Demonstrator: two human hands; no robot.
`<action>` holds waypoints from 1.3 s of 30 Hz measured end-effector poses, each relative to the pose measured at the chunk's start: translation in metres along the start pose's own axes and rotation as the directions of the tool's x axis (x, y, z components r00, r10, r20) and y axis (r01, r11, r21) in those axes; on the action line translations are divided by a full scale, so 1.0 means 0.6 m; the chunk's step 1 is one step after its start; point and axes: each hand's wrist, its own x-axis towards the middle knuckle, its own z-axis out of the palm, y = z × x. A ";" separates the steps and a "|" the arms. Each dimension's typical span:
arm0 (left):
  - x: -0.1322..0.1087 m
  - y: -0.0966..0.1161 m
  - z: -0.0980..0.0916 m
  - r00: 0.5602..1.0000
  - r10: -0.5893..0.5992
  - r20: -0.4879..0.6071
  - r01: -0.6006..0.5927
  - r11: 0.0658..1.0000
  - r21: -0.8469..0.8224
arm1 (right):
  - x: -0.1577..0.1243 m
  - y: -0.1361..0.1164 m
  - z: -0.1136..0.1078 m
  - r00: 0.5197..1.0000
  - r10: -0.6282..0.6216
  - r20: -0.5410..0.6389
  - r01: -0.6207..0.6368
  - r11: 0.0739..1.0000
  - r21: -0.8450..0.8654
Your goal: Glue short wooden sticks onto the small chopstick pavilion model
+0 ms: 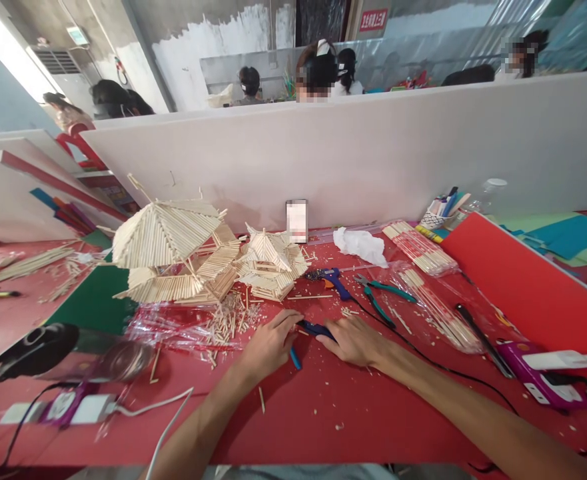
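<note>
My left hand (272,343) is closed, fingers curled down near the red tabletop; what it pinches is mostly hidden. A short blue rod-like piece (296,359) shows just below its fingers. My right hand (357,339) grips a slim dark blue tool (317,329), whose far end reaches toward my left fingertips; its exact kind is unclear. Above the hands lie a blue glue gun (337,283) and green-handled pliers (383,293). A small wooden-stick pavilion (268,257) and a bigger stick model with a conical roof (168,233) stand behind my left hand.
Cut stick pieces (236,320) lie heaped left of my hands. Bagged stick bundles (420,248) lie to the right, near a purple power strip (543,380). At left are a lying bottle (78,353) and cables. A phone (297,220) leans against the white partition (353,153); people sit beyond it.
</note>
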 end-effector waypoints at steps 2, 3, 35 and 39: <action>0.000 -0.001 0.001 1.000 0.009 -0.011 -0.009 1.000 0.014 | -0.001 -0.001 -0.001 1.000 0.006 -0.005 -0.006 1.000 0.002; 0.001 -0.001 0.002 1.000 0.011 -0.018 -0.011 1.000 0.022 | -0.002 -0.001 -0.001 1.000 0.011 -0.007 -0.011 1.000 0.002; 0.005 -0.040 0.000 0.996 0.037 -0.075 -0.029 0.994 0.107 | -0.024 -0.043 0.017 0.866 0.461 -0.192 -0.480 0.874 -0.068; 0.006 -0.035 -0.004 0.993 0.025 -0.113 -0.015 0.996 0.083 | -0.021 -0.055 0.020 0.851 0.482 -0.209 -0.501 0.864 -0.049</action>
